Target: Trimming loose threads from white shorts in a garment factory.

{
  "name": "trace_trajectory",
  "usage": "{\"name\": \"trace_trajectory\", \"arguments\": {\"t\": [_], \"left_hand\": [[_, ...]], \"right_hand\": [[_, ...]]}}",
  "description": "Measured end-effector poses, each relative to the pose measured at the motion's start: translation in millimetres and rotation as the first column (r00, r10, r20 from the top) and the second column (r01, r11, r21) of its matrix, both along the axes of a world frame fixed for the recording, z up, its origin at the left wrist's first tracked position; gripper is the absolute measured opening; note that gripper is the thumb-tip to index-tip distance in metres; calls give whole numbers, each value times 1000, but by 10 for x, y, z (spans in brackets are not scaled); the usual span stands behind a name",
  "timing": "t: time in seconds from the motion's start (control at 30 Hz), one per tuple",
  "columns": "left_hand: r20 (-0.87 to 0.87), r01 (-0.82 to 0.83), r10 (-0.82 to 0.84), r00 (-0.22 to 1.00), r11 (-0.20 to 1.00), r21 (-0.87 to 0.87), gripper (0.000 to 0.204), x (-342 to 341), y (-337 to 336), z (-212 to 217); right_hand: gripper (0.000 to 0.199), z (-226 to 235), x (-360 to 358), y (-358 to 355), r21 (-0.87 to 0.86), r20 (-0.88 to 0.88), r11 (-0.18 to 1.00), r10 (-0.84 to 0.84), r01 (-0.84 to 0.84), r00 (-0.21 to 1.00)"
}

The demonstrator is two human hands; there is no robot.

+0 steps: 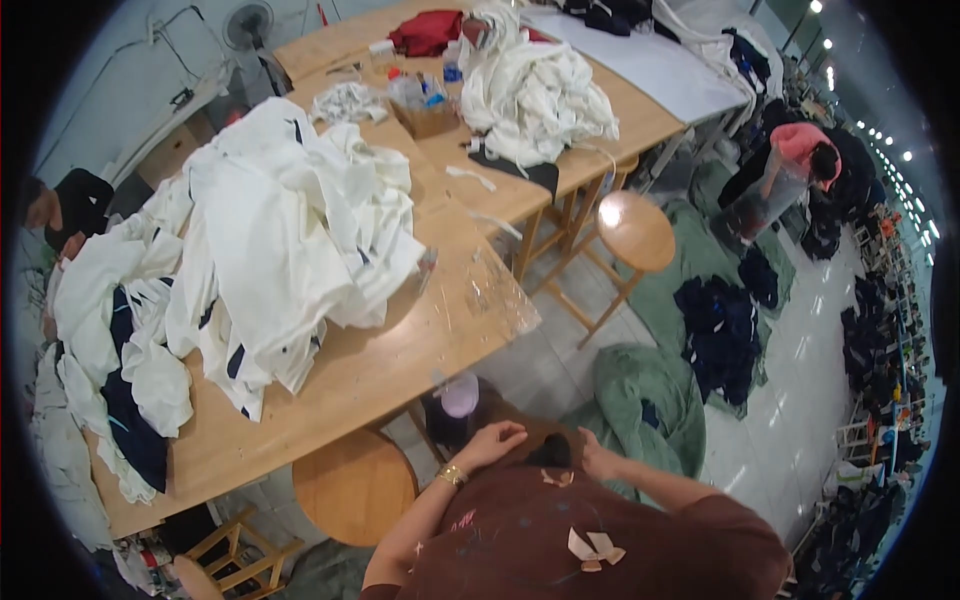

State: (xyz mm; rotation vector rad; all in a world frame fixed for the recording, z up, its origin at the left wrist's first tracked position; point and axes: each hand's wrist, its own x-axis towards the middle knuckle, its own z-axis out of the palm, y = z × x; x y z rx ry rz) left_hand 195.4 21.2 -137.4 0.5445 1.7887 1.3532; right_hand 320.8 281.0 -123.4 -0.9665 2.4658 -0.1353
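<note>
While the left hand (492, 444) curls its fingers off the near edge of the counter (425, 345), the right hand (602, 458) sits farther right of that edge, its fingertips hidden; whether either one pinches anything, I cannot tell. Brown cloth (562, 433) lies between them on the counter's near side, its long axis apparently running from hand to hand, the right at its border. White garments (290, 220) are heaped on the counter, nearer the left hand.
</note>
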Motion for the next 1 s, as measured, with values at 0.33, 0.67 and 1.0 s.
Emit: {"name": "trace_trajectory", "arguments": {"t": [0.33, 0.67, 1.0], "left_hand": [[-28, 480, -554, 832, 743, -466, 55, 72, 538, -507], [-75, 419, -426, 902, 903, -92, 27, 55, 399, -545], [-42, 251, -257, 965, 962, -109, 24, 92, 343, -386]], "right_hand": [[36, -720, 424, -288, 89, 231, 730, -677, 677, 699], [40, 371, 9, -665, -582, 447, 376, -593, 721, 670], [41, -646, 304, -500, -377, 276, 609, -645, 698, 712]]}}
